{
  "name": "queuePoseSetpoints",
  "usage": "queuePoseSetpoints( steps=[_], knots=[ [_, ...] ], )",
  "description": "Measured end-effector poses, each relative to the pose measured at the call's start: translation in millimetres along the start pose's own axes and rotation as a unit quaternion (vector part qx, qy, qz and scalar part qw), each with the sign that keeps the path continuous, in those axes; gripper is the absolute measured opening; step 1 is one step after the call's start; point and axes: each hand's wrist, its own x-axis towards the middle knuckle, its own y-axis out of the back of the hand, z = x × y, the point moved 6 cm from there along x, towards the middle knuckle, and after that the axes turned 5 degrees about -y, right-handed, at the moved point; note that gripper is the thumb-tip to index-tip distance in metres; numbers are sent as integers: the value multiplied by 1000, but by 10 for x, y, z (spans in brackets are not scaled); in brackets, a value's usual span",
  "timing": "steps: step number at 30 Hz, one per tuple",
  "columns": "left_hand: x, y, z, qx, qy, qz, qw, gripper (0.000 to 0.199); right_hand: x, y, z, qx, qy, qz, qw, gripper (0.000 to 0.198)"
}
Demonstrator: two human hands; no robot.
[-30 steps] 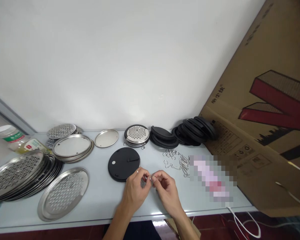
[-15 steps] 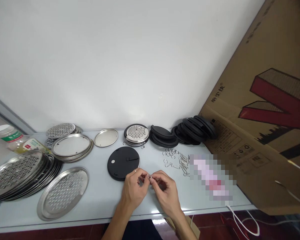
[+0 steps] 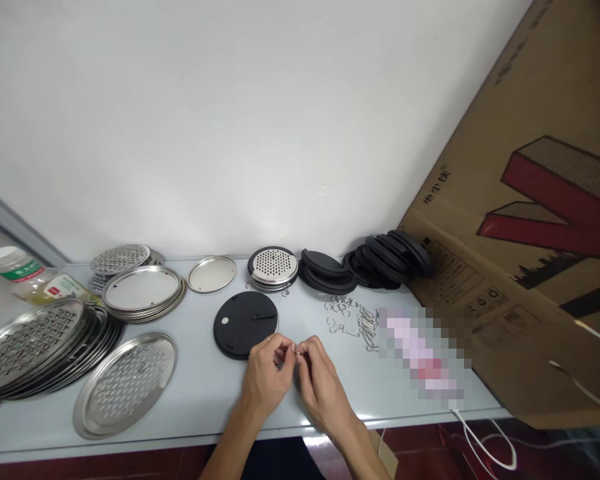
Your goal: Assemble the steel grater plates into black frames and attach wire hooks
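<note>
Above the front part of the table my left hand (image 3: 269, 375) and my right hand (image 3: 324, 387) meet at the fingertips, both closed in a pinch. Between them is a tiny shiny metal piece (image 3: 297, 353), probably a small ring; the fingers cover most of it. Just behind my left hand lies a round black disc (image 3: 245, 323) with a white dot and a slot, its near edge partly hidden by that hand. Loose metal rings (image 3: 341, 305) and a heap of wire hooks (image 3: 369, 325) lie to the right, beyond my right hand.
Stacked grater plates (image 3: 40, 347), a single oval grater plate (image 3: 127, 387) and plain metal discs (image 3: 143, 288) occupy the left. A round grater stack (image 3: 274, 267) and black discs (image 3: 390, 260) line the wall. A large cardboard box (image 3: 505, 267) borders the right side.
My right hand has turned slightly and its fingers have drawn closer together at the pinch. My left hand stays nearly in place. The view has shifted very slightly.
</note>
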Motion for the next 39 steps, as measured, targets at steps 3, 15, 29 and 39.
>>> queuePoseSetpoints(
  steps=[3, 15, 29, 39],
  knots=[
    [3, -7, 3, 6, -5, -15, 1000, 17, 1, -6, -12, -4, 11, 2, 1000, 15],
    [50, 128, 209, 110, -23, -69, 991, 17, 60, 140, -126, 93, -46, -13, 994, 17],
    [29, 271, 470, 310, -78, -66, 945, 15, 0, 70, -178, 142, -100, 0, 985, 26],
    [-26, 417, 556, 228, -206, -32, 951, 18, -65, -44, -191, 231, -120, -40, 965, 30]
  ],
)
